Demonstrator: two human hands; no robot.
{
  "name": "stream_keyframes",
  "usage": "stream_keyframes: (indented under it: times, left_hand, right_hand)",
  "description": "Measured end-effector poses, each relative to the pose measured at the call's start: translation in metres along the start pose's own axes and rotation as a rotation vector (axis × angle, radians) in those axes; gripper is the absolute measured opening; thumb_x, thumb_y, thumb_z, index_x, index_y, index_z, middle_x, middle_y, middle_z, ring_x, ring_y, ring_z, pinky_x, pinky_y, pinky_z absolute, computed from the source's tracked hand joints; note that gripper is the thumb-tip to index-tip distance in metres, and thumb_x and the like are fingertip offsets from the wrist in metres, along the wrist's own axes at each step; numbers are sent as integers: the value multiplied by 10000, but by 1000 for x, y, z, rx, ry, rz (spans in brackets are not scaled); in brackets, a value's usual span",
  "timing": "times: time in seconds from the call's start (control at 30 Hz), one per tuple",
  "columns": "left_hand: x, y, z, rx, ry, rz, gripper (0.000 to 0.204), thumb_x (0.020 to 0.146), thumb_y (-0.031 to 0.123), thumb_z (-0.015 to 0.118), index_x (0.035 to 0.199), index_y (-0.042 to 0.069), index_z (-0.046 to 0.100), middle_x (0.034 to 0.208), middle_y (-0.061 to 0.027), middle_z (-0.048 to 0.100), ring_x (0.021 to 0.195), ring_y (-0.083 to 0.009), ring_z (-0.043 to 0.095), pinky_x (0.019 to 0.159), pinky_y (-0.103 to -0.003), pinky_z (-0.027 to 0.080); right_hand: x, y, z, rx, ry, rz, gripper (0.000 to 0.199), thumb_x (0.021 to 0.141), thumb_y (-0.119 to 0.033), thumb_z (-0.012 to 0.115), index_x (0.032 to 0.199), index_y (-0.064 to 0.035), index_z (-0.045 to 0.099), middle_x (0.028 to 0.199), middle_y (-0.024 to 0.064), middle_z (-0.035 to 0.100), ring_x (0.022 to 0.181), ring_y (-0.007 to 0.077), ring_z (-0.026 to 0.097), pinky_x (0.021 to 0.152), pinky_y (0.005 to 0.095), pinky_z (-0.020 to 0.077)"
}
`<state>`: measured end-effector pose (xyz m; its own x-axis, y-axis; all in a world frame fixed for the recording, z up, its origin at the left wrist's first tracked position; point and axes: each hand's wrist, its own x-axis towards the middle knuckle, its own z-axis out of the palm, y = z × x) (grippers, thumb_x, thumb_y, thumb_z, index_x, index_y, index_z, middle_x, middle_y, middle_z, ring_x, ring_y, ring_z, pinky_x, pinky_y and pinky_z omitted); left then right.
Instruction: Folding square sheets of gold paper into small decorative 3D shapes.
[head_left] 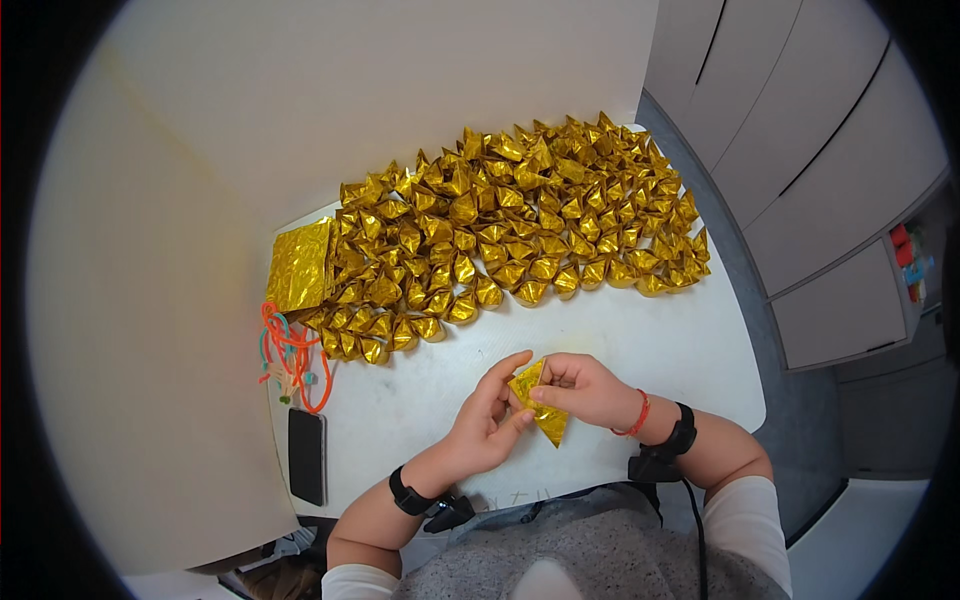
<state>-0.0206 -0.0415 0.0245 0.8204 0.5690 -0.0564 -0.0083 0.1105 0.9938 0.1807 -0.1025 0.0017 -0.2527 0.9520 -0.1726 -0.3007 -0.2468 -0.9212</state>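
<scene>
Pointing toward the lower edge of the frame, a gold foil piece (552, 425) sits between two hands at lower centre, and we see its long axis run nearly up and down, its lower tip leaning slightly right. The right hand (592, 392) pinches it from the right, thumb laid across its face; the left hand (482, 430) holds its left edge between thumb and curled fingers, a lighter grip as we judge it. Both hands touch it, so neither is nearer, though the right covers more.

Hidden from us are the piece's far side and the fingertips behind it; its creases are too fine to make out. Beyond, on the white worktop (650, 345), rows of folded gold pieces (515, 220) fill the upper centre, overlapping so that many bases are lost. At left we find a stack of gold foil sheets (300, 265), a dark phone (307, 456) and tangled orange cord (322, 395), whose ends we cannot sort out.
</scene>
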Motion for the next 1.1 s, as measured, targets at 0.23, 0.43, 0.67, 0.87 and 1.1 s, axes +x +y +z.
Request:
stream_keyframes:
  times: [0.23, 0.43, 0.67, 0.87, 1.1]
  left_hand:
    - [4, -14, -11, -107, -1, 3, 372, 959, 11, 644, 1300, 11, 496, 1006, -43, 625, 932, -80, 584, 834, -238, 469]
    - [4, -22, -14, -84, 91, -81, 90, 985, 48, 630, 1051, 0, 592, 912, -57, 675, 812, -112, 648, 736, -245, 529]
    - [8, -13, -15, -191, 113, -184, 103, 981, 75, 651, 997, -26, 658, 910, -97, 715, 807, -131, 692, 737, -253, 566]
    - [7, -16, -17, -212, 134, -201, 98, 968, 64, 661, 983, -31, 684, 887, -105, 726, 785, -147, 705, 713, -258, 579]
    - [8, -17, -19, -411, 190, -246, 87, 941, 27, 643, 984, -35, 685, 952, -155, 725, 793, -217, 703, 732, -332, 584]
  right_hand:
    - [-3, -14, -20, -395, -122, -34, 167, 944, -159, 687, 896, -27, 597, 815, 2, 623, 728, 37, 554, 630, 236, 451]
    - [-4, -23, -10, -706, -26, -132, 167, 885, -144, 747, 949, -25, 650, 806, 27, 638, 731, 72, 566, 646, 250, 466]
    - [-5, -21, -10, -671, 108, -151, 213, 847, -106, 771, 1014, -28, 664, 854, 43, 672, 754, 100, 603, 684, 257, 492]
    - [-6, -26, -3, -561, 172, -185, 224, 836, -36, 775, 1050, -23, 712, 982, 77, 726, 890, 128, 675, 794, 269, 539]
    - [-3, -20, -7, -504, 152, -413, 177, 822, -14, 761, 996, -47, 769, 1177, 114, 709, 1029, 220, 677, 859, 315, 549]
